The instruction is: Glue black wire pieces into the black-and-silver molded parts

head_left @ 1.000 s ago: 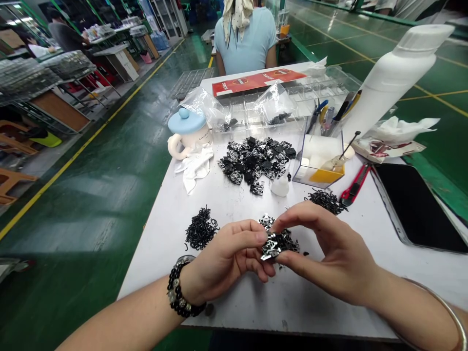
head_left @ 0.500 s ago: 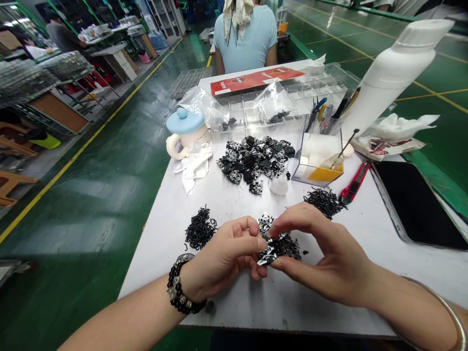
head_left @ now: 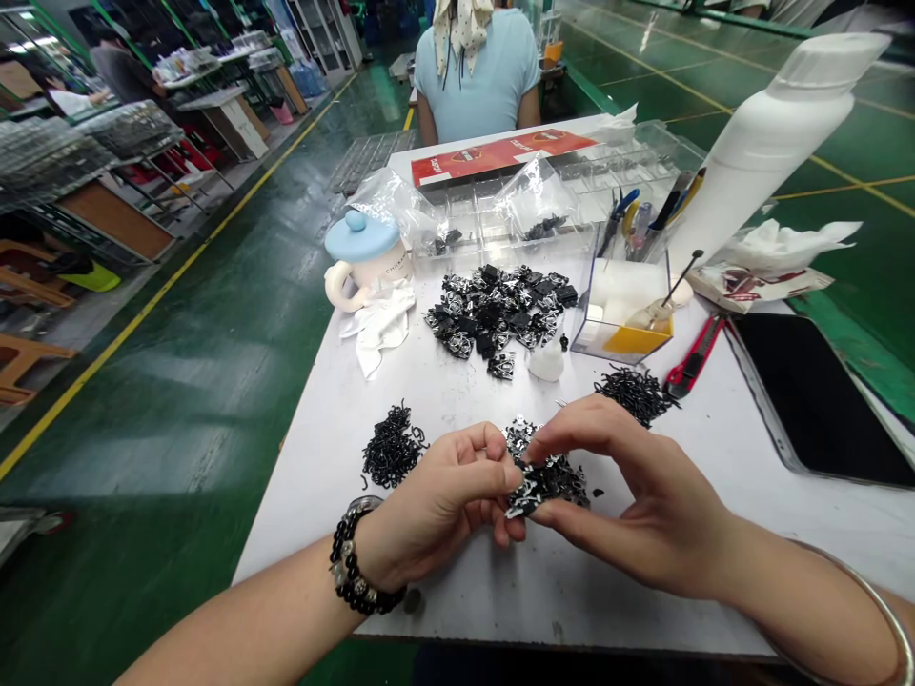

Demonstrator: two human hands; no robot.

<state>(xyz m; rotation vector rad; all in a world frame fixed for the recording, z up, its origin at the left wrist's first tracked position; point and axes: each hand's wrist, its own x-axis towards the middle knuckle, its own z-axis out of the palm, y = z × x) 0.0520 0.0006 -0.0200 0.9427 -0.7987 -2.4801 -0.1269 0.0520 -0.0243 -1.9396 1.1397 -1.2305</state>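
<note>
Between both hands, over the near middle of the table [head_left: 300, 534], is a small black and silver part [head_left: 524, 497]. My left hand [head_left: 457, 491] pinches its left side between thumb and fingers. My right hand [head_left: 629, 495] curves around the other side, with thumb and forefinger tips on its edges. Fingers cover much of the part. Behind it lies a heap of small silver and black metal pieces [head_left: 564, 479], partly hidden. A pile of short black bent pieces [head_left: 390, 448] lies left of my left hand. A similar black pile [head_left: 636, 393] lies beyond my right hand.
Farther back sits a heap of black and silver assemblies [head_left: 493, 310]. A lidded mug [head_left: 368, 257] stands left; a clear tool box [head_left: 621, 305], white bottle [head_left: 772, 143], red cutter [head_left: 693, 357] and phone [head_left: 822, 395] are right. A person [head_left: 478, 76] sits beyond the table.
Almost nothing differs. Both hands keep their grip on the small part, with only a very slight shift of the fingers and the view.
</note>
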